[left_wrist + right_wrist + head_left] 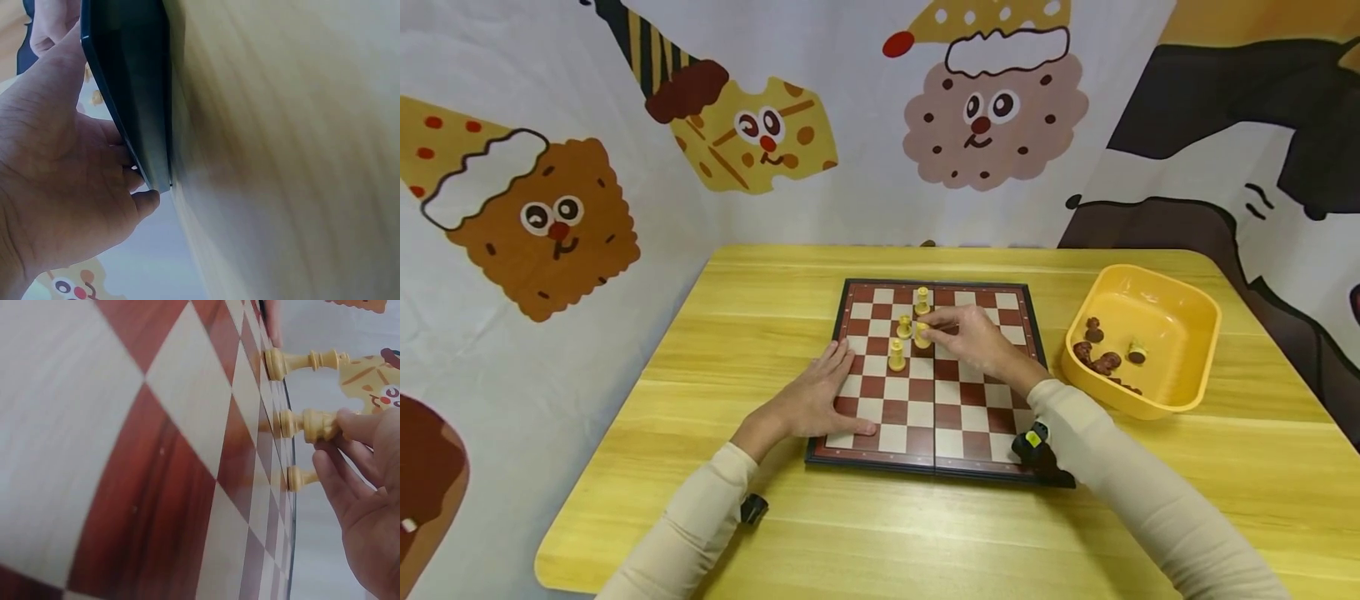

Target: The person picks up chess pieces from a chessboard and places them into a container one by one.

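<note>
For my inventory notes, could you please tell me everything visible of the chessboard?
The chessboard has glossy, wood-look squares, reddish and cream, a reddish border, black edges and a centre seam. It lies flat on the table. Pale yellow pieces stand on it, and the left hand rests on its left edge.

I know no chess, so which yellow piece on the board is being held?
The piece directly in front of the farthest one: the right grip pinches it alone, the other three stand nearby.

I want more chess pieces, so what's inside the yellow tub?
Several brown pieces and one yellow piece lie inside the yellow tub. Its near wall partly covers some brown ones, so I can't see what is low behind it.
</note>
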Tool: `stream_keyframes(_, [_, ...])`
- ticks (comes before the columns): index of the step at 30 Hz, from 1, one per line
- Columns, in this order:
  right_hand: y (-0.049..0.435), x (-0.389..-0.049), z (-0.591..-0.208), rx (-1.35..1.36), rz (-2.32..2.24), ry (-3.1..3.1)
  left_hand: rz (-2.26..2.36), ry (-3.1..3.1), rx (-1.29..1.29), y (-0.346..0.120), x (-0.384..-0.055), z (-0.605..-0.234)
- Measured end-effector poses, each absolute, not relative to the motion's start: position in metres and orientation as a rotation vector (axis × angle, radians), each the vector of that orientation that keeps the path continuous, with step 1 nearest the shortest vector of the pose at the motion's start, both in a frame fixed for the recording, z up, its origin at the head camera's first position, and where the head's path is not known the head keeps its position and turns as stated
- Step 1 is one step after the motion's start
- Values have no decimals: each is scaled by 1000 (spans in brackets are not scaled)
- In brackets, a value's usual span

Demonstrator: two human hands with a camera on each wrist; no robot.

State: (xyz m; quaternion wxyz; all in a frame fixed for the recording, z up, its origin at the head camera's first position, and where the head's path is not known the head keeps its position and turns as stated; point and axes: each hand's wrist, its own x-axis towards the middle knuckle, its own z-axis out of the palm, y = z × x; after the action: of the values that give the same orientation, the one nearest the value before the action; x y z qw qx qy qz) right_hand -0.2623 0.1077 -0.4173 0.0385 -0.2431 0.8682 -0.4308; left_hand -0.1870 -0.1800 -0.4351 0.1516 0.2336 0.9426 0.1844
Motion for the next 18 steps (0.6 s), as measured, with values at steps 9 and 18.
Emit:
stream_keyframes(9, [110,-266,-423,-734,-1294,2645,519,2695,654,-179,-187,-434])
stream_keyframes(18, [110,-265,-421,-765,-1306,2630,525,2697,661,-179,-186,-433])
